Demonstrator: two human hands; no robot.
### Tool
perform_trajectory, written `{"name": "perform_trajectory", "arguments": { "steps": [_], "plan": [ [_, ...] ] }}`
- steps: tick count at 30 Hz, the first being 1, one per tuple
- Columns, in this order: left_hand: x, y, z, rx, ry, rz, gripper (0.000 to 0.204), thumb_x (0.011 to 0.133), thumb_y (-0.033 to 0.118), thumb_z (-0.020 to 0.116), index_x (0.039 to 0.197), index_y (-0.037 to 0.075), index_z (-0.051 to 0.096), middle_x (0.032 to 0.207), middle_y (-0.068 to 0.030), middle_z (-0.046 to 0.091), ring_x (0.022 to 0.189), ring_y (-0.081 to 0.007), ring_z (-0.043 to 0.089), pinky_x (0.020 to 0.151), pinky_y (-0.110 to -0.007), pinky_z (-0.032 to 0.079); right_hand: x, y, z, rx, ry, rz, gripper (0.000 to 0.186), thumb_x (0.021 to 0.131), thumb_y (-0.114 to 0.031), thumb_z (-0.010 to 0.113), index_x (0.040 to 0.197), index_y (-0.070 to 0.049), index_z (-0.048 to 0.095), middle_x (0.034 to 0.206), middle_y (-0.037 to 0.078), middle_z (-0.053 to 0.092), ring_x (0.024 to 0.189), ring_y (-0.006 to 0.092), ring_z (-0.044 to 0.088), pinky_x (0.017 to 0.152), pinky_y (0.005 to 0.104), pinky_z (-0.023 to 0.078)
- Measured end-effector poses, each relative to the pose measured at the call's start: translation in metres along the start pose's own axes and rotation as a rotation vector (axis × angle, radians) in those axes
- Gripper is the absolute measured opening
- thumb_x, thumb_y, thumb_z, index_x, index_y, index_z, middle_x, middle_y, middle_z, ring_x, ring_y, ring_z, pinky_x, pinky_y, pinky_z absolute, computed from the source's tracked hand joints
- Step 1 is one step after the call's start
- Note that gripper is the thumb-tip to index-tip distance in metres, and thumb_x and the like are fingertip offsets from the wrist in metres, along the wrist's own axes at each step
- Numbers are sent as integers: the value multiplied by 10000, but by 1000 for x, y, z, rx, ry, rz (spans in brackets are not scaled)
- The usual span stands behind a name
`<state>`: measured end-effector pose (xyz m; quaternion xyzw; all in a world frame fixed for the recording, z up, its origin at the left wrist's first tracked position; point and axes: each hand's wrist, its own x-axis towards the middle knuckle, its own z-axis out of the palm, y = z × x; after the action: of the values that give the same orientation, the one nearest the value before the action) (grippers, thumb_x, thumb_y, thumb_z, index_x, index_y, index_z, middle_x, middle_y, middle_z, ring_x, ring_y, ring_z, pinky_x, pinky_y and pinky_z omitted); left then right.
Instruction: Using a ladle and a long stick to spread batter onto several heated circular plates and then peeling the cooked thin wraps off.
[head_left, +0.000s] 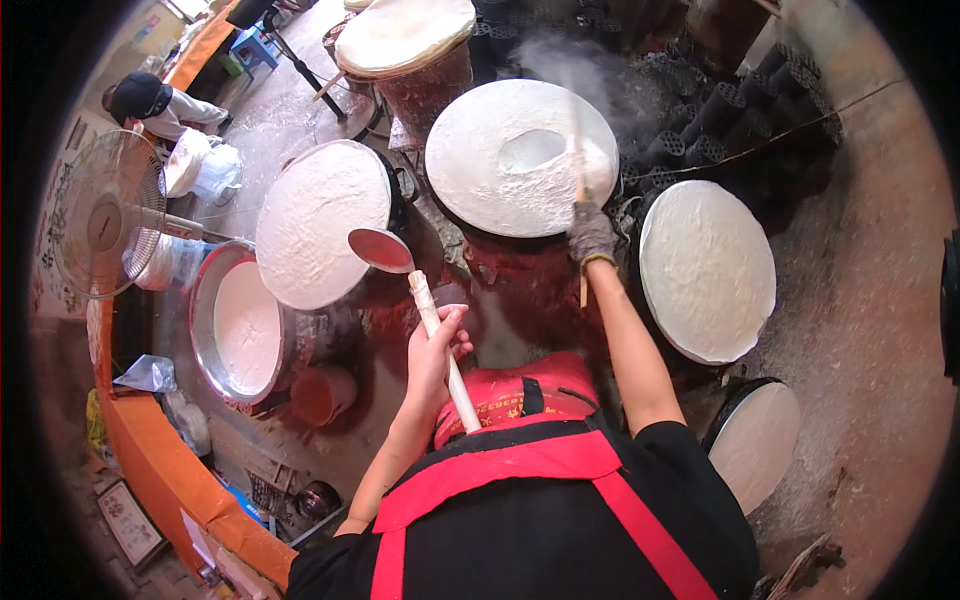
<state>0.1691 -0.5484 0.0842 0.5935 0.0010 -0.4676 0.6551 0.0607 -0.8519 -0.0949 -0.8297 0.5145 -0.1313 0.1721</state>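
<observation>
My left hand (432, 358) is wrapped round the thick pale wooden handle of a ladle (380, 250). The ladle's shallow bowl hangs at the near edge of the left round griddle (322, 222), which is coated with pale batter. A dark, dusty glove covers my right hand (592, 236), closed on a thin wooden stick (578, 178) at the near right of the middle griddle (475, 150). The stick's far part is smeared by motion over a white batter sheet, which has a smooth oval patch at its centre. Whether the stick touches the batter, I cannot tell.
More white-covered griddles (708, 270) (760, 445) stand at right. A wide metal basin (243, 325) of batter is at left, beside a fan (108, 222). Stacked flat sheets (405, 35) and black coal briquettes (720, 110) lie beyond. A person (165, 105) sits at far left.
</observation>
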Motion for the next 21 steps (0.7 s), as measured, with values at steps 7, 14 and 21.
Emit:
{"name": "perform_trajectory", "arguments": {
  "steps": [7,14,21],
  "plan": [
    [-1,24,-26,-11,-18,-18,189,858,157,579,996,48,510,606,5,462,385,-29,333,327,-174,280,-82,-18,-4,297,566,-151,392,871,-120,524,1251,-40,473,1177,103,568,1033,193,542,924,296,388],
    [15,27,-52,-177,-64,-118,110,877,112,504,966,61,466,680,-1,412,490,-66,388,394,-204,329,-54,-115,22,1033,130,459,389,838,-135,573,1222,-97,524,743,41,591,571,112,474,539,260,412],
    [22,26,-57,-56,-50,-91,107,883,135,524,927,68,453,705,4,427,513,-60,387,398,-182,323,-99,-68,30,999,311,240,386,866,-189,556,1212,-24,508,1107,131,586,953,199,560,827,313,427]
  ]
}}
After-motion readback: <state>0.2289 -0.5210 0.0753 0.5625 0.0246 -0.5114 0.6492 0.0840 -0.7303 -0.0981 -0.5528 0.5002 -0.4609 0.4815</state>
